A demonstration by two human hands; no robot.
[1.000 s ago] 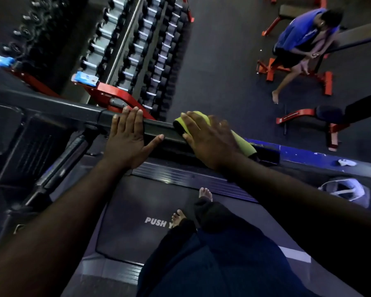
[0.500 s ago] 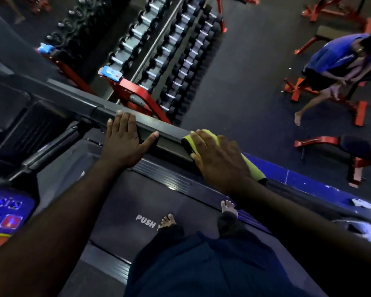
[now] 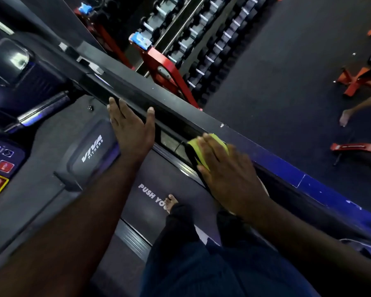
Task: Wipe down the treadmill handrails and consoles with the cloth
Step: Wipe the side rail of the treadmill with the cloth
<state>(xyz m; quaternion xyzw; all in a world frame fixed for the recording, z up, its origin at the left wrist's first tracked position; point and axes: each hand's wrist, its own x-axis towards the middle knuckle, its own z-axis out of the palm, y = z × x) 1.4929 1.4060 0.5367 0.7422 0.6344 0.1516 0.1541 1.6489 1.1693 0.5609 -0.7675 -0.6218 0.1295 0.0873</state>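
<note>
Mostly under right hand (image 3: 229,179): yellow cloth (image 3: 195,147).

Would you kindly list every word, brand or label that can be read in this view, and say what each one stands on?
"VIVA FITNESS": white lettering on the treadmill's motor cover.
"PUSH YO": white lettering on the running belt; the rest is hidden behind a bare foot.
Red console button: its lettering is too blurred to read.
Blue tags on the dumbbell rack: too small to read.
</note>
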